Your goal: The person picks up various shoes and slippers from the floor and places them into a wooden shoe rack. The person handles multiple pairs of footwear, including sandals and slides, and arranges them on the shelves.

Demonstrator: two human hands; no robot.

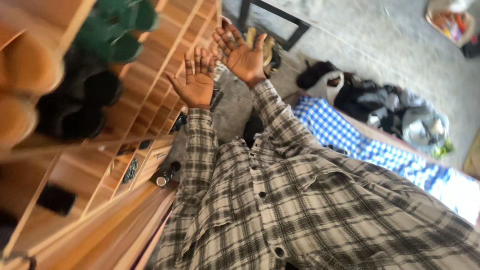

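1. Grey concrete floor (380, 45) fills the upper right of the tilted view, with a wooden shelf unit (150, 100) of many small compartments running along the left.
2. Both of the person's hands are raised, palms showing, fingers spread, holding nothing.
3. The left hand (196, 80) is open just beside the shelf unit's compartments, not clearly touching them.
4. The right hand (243, 54) is open too, close beside the left and a little farther from the shelf unit.
5. Both arms wear a plaid shirt (300, 210) in grey and cream.
6. Green and black rounded items (117, 30) sit blurred in the upper shelf compartments; what they are cannot be told.
7. A blue-and-white checked cloth (350, 140) lies to the right, with a pile of dark clothes (380, 105) beyond it.
8. A small dark bottle (167, 176) rests at the shelf unit's base.
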